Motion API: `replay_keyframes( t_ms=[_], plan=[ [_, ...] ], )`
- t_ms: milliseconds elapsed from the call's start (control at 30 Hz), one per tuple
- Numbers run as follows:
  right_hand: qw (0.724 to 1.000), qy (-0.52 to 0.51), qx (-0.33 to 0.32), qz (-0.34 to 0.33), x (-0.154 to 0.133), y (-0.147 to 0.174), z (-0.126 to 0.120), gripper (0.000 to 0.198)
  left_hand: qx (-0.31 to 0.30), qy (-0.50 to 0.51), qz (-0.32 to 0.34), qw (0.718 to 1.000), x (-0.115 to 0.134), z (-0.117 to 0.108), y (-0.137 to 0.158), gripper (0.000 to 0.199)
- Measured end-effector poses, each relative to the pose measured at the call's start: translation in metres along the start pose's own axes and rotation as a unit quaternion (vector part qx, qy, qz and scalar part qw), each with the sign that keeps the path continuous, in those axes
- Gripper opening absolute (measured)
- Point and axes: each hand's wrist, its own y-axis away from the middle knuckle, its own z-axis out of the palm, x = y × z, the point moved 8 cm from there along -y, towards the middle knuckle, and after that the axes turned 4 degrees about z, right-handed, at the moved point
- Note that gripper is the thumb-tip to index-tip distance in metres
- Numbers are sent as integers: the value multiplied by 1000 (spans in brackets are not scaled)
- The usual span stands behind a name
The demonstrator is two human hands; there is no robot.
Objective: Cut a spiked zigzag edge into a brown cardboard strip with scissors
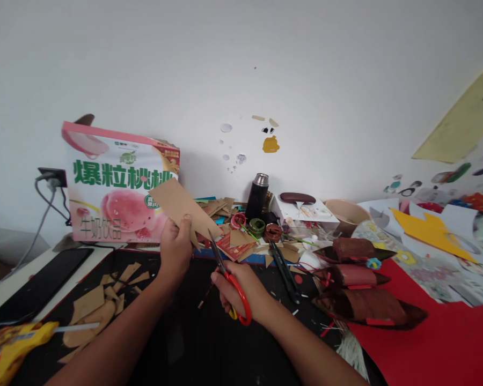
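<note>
My left hand (176,249) grips a piece of brown cardboard (181,203), thumb on its face, holding it up above the black work surface. In my right hand (241,289) is a pair of scissors (244,305) with red and yellow handles. Their dark blades point up and left, with the tips at the lower right edge of the cardboard. Whether the blades are cutting into it I cannot tell. Several cardboard scraps (90,304) lie left of my left forearm, and a dark-handled tool (285,273) rests right of the scissors.
A pink and white carton (116,187) stands at the back left. Behind my hands are a black flask (257,195) and small open pots (256,228). Several brown boat shapes (370,308) sit at right by red paper (438,338). A yellow glue gun (24,343) lies front left.
</note>
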Motion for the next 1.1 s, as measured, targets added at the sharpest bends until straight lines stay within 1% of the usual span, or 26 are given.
replay_keyframes(
  t_ms=[233,333,467,567,700,833,933,1100],
  plan=[
    [1000,-6,5,11,1,1,-1,35,-9,-24,-1,1000,5,1,1,28],
    [1000,-12,5,13,1,1,-1,35,-16,-17,-23,999,0,2,2,31],
    [1000,-22,4,6,1,1,-1,38,-49,-6,-59,997,-6,10,8,32],
    [999,-32,-1,-5,0,0,-1,41,-57,-22,-46,997,-1,13,11,32],
    [1000,-29,8,0,2,-1,-3,45,-64,-60,-14,996,4,14,13,35],
    [999,-28,18,5,1,0,-4,43,-80,-45,-28,995,-1,17,13,39],
    [999,-4,35,14,-2,1,-7,42,-88,-40,-30,995,-1,18,14,39],
    [999,22,44,23,-3,1,-9,39,-67,-55,-17,996,2,17,17,37]
  ],
)
